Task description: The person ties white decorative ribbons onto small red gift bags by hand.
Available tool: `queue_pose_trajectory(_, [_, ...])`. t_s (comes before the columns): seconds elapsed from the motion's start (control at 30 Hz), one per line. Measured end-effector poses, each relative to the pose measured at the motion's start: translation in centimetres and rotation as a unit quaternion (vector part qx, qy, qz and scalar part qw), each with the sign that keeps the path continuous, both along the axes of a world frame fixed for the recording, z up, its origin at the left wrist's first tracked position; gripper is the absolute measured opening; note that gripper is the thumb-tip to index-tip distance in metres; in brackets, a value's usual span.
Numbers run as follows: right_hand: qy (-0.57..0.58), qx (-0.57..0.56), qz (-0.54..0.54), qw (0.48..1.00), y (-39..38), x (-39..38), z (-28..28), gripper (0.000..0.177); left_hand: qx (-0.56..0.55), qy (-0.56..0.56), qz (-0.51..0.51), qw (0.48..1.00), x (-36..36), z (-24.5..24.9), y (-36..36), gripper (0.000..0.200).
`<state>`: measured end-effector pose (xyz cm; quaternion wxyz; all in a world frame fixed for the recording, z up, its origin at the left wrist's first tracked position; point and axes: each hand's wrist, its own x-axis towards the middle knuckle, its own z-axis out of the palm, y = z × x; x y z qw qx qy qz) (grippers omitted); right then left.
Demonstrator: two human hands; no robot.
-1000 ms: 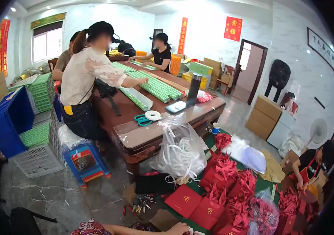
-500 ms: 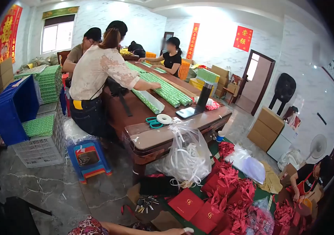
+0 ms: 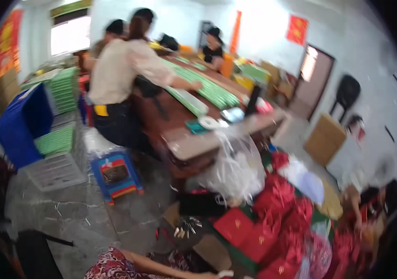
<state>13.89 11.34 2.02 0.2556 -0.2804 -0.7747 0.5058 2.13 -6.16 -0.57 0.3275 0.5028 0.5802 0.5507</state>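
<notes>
My left forearm reaches in from the patterned sleeve (image 3: 107,266) at the bottom and runs to the right. Of my left hand (image 3: 217,275), only a blurred part shows at the lower edge, with something white at the fingers; what it holds is hidden. Close to it lie a brown cardboard piece (image 3: 213,251) and red gift bags with gold print (image 3: 260,241). Bunches of red ribbon (image 3: 277,195) cover the bags behind. My right hand is out of frame.
A wooden table (image 3: 186,144) bears green patterned strips, teal scissors (image 3: 197,127) and a tape roll. A clear bag of white ribbon (image 3: 238,174) hangs at its corner. A blue stool (image 3: 117,174) stands left. Co-workers stand at the table; another person's arm (image 3: 355,207) is right.
The view has swung so that the room sits further right and lower on the left, and is now blurred. My left forearm stays at the bottom edge.
</notes>
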Motion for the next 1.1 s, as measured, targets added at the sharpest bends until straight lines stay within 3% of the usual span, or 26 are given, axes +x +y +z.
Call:
queue_pose_trajectory(0.03, [0.025, 0.015, 0.015, 0.999, 1.1, 0.2, -1.9, 0.021, -0.028, 0.005, -0.015, 0.999, -0.3, -0.5, 0.4, 0.041])
queue_pose_trajectory(0.07, [0.011, 0.017, 0.0, 1.0, 0.8, -0.4, -0.8, 0.017, 0.02, -0.023, 0.006, 1.0, 0.0, -3.3, 1.6, 0.069])
queue_pose_trajectory(0.1, [0.072, 0.03, 0.004, 0.997, 2.2, -0.9, -3.4, 0.014, -0.064, 0.048, -0.125, 0.989, -1.3, -4.8, 2.0, 0.093])
queue_pose_trajectory(0.13, [0.025, 0.004, -0.004, 1.0, 1.6, -1.4, -0.6, 0.015, -0.052, -0.001, -0.082, 0.995, -1.6, -2.5, 1.9, 0.099])
queue_pose_trajectory(0.17, [-0.004, -0.041, -0.015, 0.999, 2.4, -1.4, -1.3, 0.015, -0.04, 0.008, -0.073, 0.997, -2.0, -1.1, 2.1, 0.103])
queue_pose_trajectory(0.23, [0.002, -0.016, 0.004, 1.0, 2.9, -2.2, -0.5, 0.016, -0.085, -0.008, -0.098, 0.992, -3.3, 1.5, 1.9, 0.107])
queue_pose_trajectory(0.37, [0.021, 0.003, -0.066, 0.998, 4.4, -3.3, -0.4, 0.02, -0.158, -0.007, -0.143, 0.977, -4.3, 3.8, 1.2, 0.107])
queue_pose_trajectory(0.43, [-0.01, -0.066, -0.062, 0.996, 5.3, -3.6, 0.5, 0.021, -0.15, -0.037, -0.149, 0.977, -4.0, 3.4, 0.8, 0.104])
queue_pose_trajectory(0.5, [-0.004, -0.067, -0.072, 0.995, 5.4, -4.3, -0.5, 0.021, -0.139, -0.004, -0.125, 0.982, -4.4, 4.2, 0.6, 0.102])
queue_pose_trajectory(0.6, [0.018, 0.011, -0.078, 0.997, 5.9, -5.3, -1.8, 0.021, -0.147, -0.003, -0.128, 0.981, -5.1, 4.2, 0.5, 0.099])
queue_pose_trajectory(0.93, [-0.03, 0.034, -0.097, 0.994, 4.8, -7.7, -1.1, 0.019, -0.13, 0.016, -0.12, 0.984, -7.1, 3.4, 0.4, 0.096])
queue_pose_trajectory(1.1, [-0.031, 0.018, -0.089, 0.995, 5.2, -8.2, -1.4, 0.018, -0.143, -0.034, -0.121, 0.982, -7.6, 3.2, 0.7, 0.093])
